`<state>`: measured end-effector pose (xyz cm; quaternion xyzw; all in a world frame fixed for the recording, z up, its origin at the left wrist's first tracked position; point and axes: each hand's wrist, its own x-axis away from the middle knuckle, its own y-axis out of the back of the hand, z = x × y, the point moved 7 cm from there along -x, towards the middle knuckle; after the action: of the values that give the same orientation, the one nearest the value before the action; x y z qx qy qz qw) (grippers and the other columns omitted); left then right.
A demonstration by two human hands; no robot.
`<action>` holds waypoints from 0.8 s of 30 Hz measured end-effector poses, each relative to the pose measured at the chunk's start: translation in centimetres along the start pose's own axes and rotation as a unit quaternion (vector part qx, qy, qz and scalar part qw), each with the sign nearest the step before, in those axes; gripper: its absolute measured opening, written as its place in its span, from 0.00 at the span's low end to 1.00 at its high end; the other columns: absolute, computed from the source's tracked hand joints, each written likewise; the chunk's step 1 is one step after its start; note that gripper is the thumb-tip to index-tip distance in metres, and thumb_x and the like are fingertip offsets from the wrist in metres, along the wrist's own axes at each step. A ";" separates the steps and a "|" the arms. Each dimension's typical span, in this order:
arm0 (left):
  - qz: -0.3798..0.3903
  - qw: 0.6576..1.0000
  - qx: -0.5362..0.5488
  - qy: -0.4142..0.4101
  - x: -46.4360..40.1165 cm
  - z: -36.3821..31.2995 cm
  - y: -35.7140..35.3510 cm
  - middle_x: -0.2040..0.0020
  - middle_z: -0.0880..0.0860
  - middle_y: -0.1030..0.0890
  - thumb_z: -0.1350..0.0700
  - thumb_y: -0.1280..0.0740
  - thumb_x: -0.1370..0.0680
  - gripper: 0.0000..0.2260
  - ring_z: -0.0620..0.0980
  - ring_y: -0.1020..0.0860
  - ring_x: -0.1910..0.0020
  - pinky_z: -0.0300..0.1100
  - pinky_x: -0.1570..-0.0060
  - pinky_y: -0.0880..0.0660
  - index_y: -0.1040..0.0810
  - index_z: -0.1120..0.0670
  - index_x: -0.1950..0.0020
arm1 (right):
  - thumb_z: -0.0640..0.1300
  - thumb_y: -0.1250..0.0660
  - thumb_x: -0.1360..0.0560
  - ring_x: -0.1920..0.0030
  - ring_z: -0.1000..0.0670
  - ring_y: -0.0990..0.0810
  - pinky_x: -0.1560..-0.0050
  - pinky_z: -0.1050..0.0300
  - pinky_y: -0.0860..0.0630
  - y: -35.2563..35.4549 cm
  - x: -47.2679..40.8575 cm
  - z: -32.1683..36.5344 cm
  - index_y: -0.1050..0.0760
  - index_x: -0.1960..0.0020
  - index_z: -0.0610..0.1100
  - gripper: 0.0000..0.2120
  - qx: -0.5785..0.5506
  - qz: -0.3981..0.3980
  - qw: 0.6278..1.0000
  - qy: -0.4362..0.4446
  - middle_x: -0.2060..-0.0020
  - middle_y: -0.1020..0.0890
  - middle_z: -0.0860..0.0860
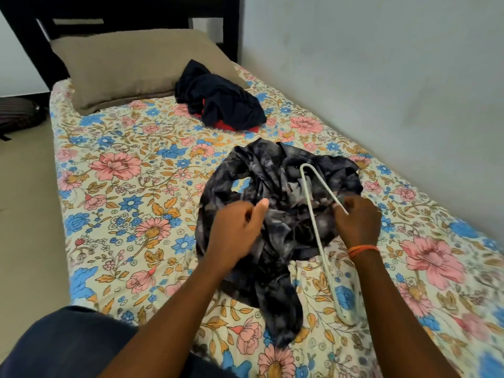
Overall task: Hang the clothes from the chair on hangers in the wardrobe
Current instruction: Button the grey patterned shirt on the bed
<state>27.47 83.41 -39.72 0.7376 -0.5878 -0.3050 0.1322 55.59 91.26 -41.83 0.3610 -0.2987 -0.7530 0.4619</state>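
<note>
A crumpled dark patterned garment (275,192) lies in the middle of the floral bed (131,192). A white plastic hanger (313,214) rests on top of it, its hook end trailing onto the sheet near me. My left hand (234,230) grips a fold of the garment's left side, thumb up. My right hand (357,222), with an orange thread on its wrist, holds the garment's right side together with one arm of the hanger. Further up the bed lies a second heap, a navy garment (221,99) over something red.
A brown pillow (131,66) lies at the head of the bed against a dark headboard (136,12). A pale wall (381,77) runs along the bed's right side. Bare floor (27,200) is on the left, with a dark bag (16,115) there.
</note>
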 end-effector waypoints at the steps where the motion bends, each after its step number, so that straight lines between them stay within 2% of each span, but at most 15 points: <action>1: 0.008 0.999 -0.039 0.022 -1.0 -0.5 -1.3 0.71 0.52 0.28 0.36 0.43 0.19 0.26 0.50 0.29 0.72 0.53 0.69 0.31 0.31 0.55 0.67 | 0.51 0.27 0.27 0.48 0.35 0.21 0.49 0.45 0.25 -0.4 -0.5 -1.7 0.21 0.45 0.40 0.17 0.085 0.020 0.996 -0.012 0.49 0.20 0.38; 3: 0.027 0.991 -0.109 0.066 -3.0 -1.3 -4.1 0.64 0.51 0.26 0.36 0.40 0.20 0.22 0.49 0.28 0.68 0.49 0.69 0.32 0.29 0.54 0.60 | 0.58 0.29 0.27 0.39 0.32 0.27 0.39 0.37 0.30 -1.8 -1.0 -5.2 0.26 0.39 0.40 0.26 0.201 0.110 0.971 -0.068 0.38 0.27 0.37; 5: 0.035 0.984 -0.149 0.086 -5.2 -1.9 -6.3 0.52 0.54 0.24 0.36 0.37 0.21 0.22 0.53 0.25 0.58 0.46 0.65 0.31 0.29 0.56 0.47 | 0.59 0.32 0.24 0.34 0.33 0.31 0.35 0.32 0.36 -2.8 -0.9 -6.9 0.26 0.39 0.42 0.24 0.238 0.169 0.953 -0.083 0.34 0.33 0.39; 7: 0.053 0.977 -0.175 0.106 -7.7 -2.1 -7.9 0.37 0.60 0.27 0.39 0.35 0.22 0.28 0.59 0.26 0.42 0.51 0.52 0.25 0.33 0.59 0.33 | 0.56 0.33 0.22 0.34 0.35 0.32 0.35 0.32 0.36 -2.9 -1.3 -7.4 0.22 0.42 0.42 0.19 0.221 0.157 0.960 -0.063 0.36 0.33 0.40; 8: 0.065 0.971 -0.193 0.125 -8.8 -1.9 -8.4 0.33 0.61 0.30 0.42 0.33 0.21 0.30 0.61 0.27 0.38 0.53 0.46 0.25 0.35 0.60 0.29 | 0.55 0.33 0.22 0.34 0.36 0.32 0.36 0.32 0.35 -2.7 -1.6 -7.4 0.20 0.45 0.42 0.16 0.195 0.135 0.970 -0.043 0.37 0.32 0.41; 9: 0.074 0.965 -0.208 0.143 -9.8 -1.6 -8.5 0.32 0.62 0.30 0.46 0.32 0.21 0.28 0.62 0.26 0.38 0.54 0.46 0.25 0.34 0.61 0.29 | 0.53 0.33 0.22 0.35 0.37 0.32 0.36 0.33 0.35 -2.4 -1.8 -7.4 0.19 0.49 0.42 0.15 0.169 0.107 0.980 -0.011 0.38 0.29 0.41; 10: 0.073 0.962 -0.213 0.152 -10.7 -1.4 -8.5 0.37 0.63 0.26 0.50 0.32 0.21 0.20 0.61 0.23 0.45 0.53 0.51 0.24 0.28 0.61 0.34 | 0.52 0.33 0.22 0.33 0.38 0.32 0.35 0.34 0.36 -2.0 -2.1 -7.5 0.18 0.53 0.42 0.14 0.147 0.079 0.986 0.024 0.39 0.27 0.42; 11: 0.063 0.967 -0.194 0.155 -11.3 -1.1 -8.3 0.46 0.64 0.22 0.55 0.33 0.20 0.10 0.59 0.23 0.56 0.52 0.59 0.25 0.24 0.62 0.45 | 0.50 0.35 0.21 0.30 0.38 0.33 0.34 0.34 0.38 -1.6 -2.3 -7.5 0.19 0.55 0.42 0.13 0.126 0.053 0.989 0.057 0.38 0.25 0.42; 12: 0.053 0.972 -0.165 0.157 -11.8 -0.7 -8.2 0.56 0.64 0.22 0.59 0.35 0.20 0.08 0.57 0.26 0.65 0.50 0.65 0.29 0.24 0.62 0.56 | 0.50 0.37 0.20 0.27 0.39 0.36 0.33 0.34 0.41 -1.2 -2.5 -7.2 0.20 0.56 0.42 0.14 0.106 0.033 0.990 0.083 0.37 0.25 0.42; 14: 0.058 0.979 -0.110 0.158 -12.0 0.0 -8.0 0.68 0.58 0.28 0.64 0.38 0.20 0.15 0.55 0.32 0.70 0.47 0.67 0.35 0.32 0.58 0.67 | 0.52 0.44 0.21 0.23 0.42 0.41 0.32 0.34 0.45 -0.7 -3.3 -5.7 0.22 0.57 0.42 0.18 0.074 0.011 0.991 0.107 0.32 0.26 0.44; 16: 0.073 0.982 -0.050 0.165 -11.6 0.1 -8.0 0.67 0.56 0.33 0.66 0.41 0.20 0.15 0.52 0.36 0.69 0.46 0.65 0.39 0.37 0.56 0.65 | 0.53 0.46 0.20 0.22 0.43 0.41 0.32 0.34 0.47 -0.5 -5.1 -3.4 0.22 0.57 0.42 0.20 0.058 0.003 0.992 0.115 0.30 0.26 0.46; 18: 0.080 0.982 0.010 0.170 -10.8 -0.1 -8.0 0.62 0.56 0.36 0.65 0.43 0.18 0.09 0.50 0.41 0.68 0.47 0.64 0.43 0.37 0.56 0.56 | 0.52 0.42 0.18 0.25 0.43 0.37 0.32 0.33 0.46 -0.7 -7.4 -0.1 0.20 0.58 0.41 0.19 0.050 0.003 0.992 0.117 0.34 0.24 0.45; 20: 0.084 0.979 0.032 0.184 -10.0 -0.2 -7.7 0.60 0.55 0.37 0.62 0.46 0.16 0.06 0.49 0.43 0.67 0.46 0.66 0.43 0.38 0.55 0.52 | 0.54 0.40 0.19 0.32 0.39 0.31 0.36 0.35 0.38 -0.6 -9.5 3.6 0.19 0.57 0.40 0.20 0.053 0.011 0.992 0.115 0.41 0.25 0.43; 22: 0.075 0.980 0.030 0.184 -9.4 -0.3 -6.6 0.64 0.55 0.38 0.61 0.47 0.15 0.09 0.49 0.44 0.70 0.45 0.69 0.43 0.38 0.54 0.56 | 0.57 0.40 0.19 0.39 0.37 0.30 0.43 0.39 0.32 0.1 -10.9 6.9 0.19 0.56 0.39 0.23 0.064 -0.009 0.991 0.114 0.45 0.25 0.41; 24: 0.072 0.983 0.017 0.168 -9.3 -0.3 -5.2 0.69 0.54 0.39 0.61 0.45 0.17 0.14 0.48 0.44 0.73 0.44 0.70 0.44 0.40 0.54 0.62 | 0.59 0.41 0.20 0.39 0.36 0.30 0.46 0.40 0.31 1.2 -12.3 9.1 0.19 0.55 0.39 0.24 0.045 -0.052 0.994 0.089 0.47 0.23 0.40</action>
<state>30.57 93.63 -39.65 0.7361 -0.6139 -0.1569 0.2380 52.58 103.04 -32.53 0.4620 -0.2709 -0.7265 0.4305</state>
